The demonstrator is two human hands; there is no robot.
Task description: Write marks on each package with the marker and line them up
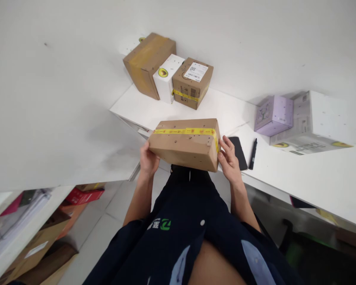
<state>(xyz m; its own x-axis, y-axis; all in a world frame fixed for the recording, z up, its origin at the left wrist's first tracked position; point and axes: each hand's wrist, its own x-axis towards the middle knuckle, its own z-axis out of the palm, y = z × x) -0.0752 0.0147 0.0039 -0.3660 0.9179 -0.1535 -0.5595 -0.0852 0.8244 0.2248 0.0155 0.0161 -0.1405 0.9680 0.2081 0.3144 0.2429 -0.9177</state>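
Observation:
A brown cardboard box (180, 147) with yellow printed tape along its top and down one end is held between my two hands, over the front edge of the white table. My left hand (149, 159) grips its left end, with the fingertips partly hidden behind the cardboard. At the right end, my right hand (229, 160) presses its fingers and thumb against the taped side. Just beyond my right hand, a dark flat phone-like object (239, 153) lies on the table, and a black marker (253, 153) is beside it.
At the back left stand a large taped carton (150, 63), a white avocado-print box (167, 79) and a labelled brown box (192, 84). Toward the right are a purple box (274, 114) and a larger white box (311, 122). A shelf (52, 206) with cartons is at lower left.

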